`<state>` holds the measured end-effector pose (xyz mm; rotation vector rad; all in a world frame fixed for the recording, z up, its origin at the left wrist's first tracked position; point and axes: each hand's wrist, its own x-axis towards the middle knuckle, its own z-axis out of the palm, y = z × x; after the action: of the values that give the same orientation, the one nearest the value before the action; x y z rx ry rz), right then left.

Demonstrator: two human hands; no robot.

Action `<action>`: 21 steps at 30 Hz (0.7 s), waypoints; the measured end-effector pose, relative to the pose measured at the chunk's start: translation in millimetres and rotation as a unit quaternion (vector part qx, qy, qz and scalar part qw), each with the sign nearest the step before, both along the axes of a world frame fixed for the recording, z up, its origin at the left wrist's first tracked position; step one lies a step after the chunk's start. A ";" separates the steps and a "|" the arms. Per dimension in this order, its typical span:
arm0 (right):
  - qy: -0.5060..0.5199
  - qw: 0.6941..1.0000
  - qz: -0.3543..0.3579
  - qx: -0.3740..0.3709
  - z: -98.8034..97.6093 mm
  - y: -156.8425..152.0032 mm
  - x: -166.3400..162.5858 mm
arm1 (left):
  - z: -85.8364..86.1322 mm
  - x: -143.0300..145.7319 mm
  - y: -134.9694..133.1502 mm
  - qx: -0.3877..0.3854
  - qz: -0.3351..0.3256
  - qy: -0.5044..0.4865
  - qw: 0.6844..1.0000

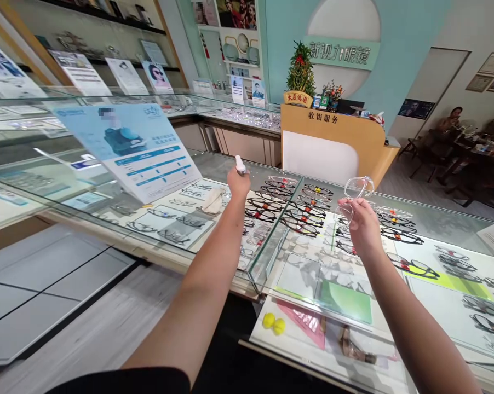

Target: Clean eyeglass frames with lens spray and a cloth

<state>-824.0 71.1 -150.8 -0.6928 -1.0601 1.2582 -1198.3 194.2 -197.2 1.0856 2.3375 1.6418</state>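
Observation:
My left hand [239, 183] is closed around a small white spray bottle [240, 164] held out over the glass counter; most of its body is hidden by the fingers. My right hand [362, 219] pinches a pair of clear-framed glasses [357, 187], raised above the counter with one lens upward. Rows of dark-framed glasses [302, 216] with small red and yellow tags lie between and below the two hands. A crumpled beige cloth [213, 201] rests on the counter, just left of my left forearm.
The glass display counter [267, 257] runs across in front of me. A blue and white sign [144, 158] stands on it at the left. An open drawer [288, 350] below holds yellow balls and a pink packet. Beyond are a cashier desk [333, 137] and a seated person [454, 117].

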 end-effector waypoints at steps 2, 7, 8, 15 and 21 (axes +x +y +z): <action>0.002 1.000 -0.004 -0.004 0.2 -0.1 0.0 | -4.4 -3.3 -2.5 -0.020 -0.001 -0.014 1.000; -0.007 1.000 -0.004 -0.005 1.7 -1.7 -0.6 | -10.6 -5.0 -3.5 -0.065 0.004 -0.038 0.997; -0.009 1.000 -0.004 -0.004 1.6 -1.8 -0.8 | -11.3 -5.1 -3.4 -0.072 0.003 -0.041 0.997; -0.015 1.000 -0.012 -0.012 0.4 -2.4 -1.5 | -14.7 -5.6 -2.0 -0.103 -0.007 -0.056 0.993; -0.019 1.000 -0.015 -0.006 -0.4 -2.0 -1.0 | -17.8 -6.8 0.2 -0.092 -0.015 -0.073 0.993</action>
<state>-825.0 69.1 -151.1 -0.7424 -1.0700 1.2316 -1205.1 194.4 -215.0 0.9274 2.3116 1.4110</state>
